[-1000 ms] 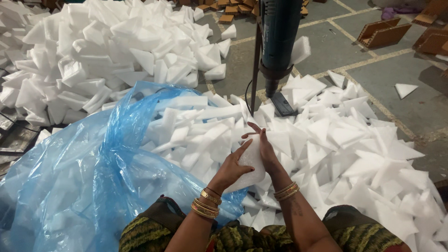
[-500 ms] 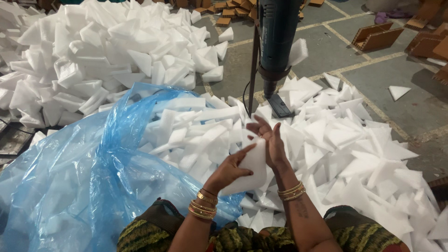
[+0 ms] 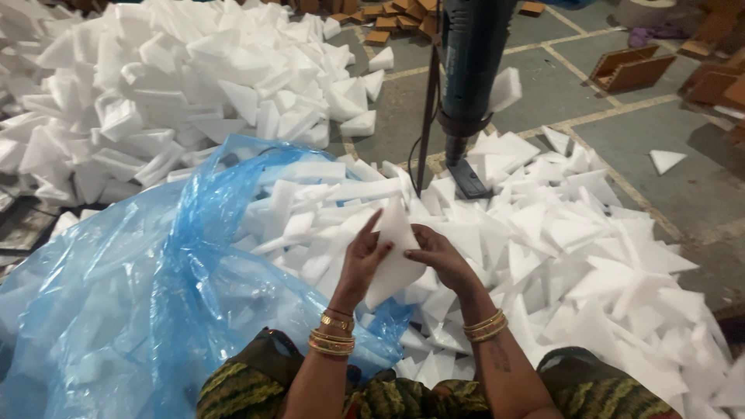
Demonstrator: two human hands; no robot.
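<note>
Left hand (image 3: 363,260): closed on the left edge of a white foam piece (image 3: 396,252), fingers curled round it.
Right hand (image 3: 436,256): closed on the right edge of the same piece.
Foam piece: held upright, just above the foam pile (image 3: 559,248) on the floor.
Blue plastic bag (image 3: 140,310): spread open left of the hands, partly filled.
Dark machine column (image 3: 473,70): stood beyond the pile.

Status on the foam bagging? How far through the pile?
Done: the blue plastic bag already holds many white pieces. In hand: left hand and right hand grip one foam piece between them. Left: the loose foam heap in front and a second pile further back, so well short of finished.
</note>
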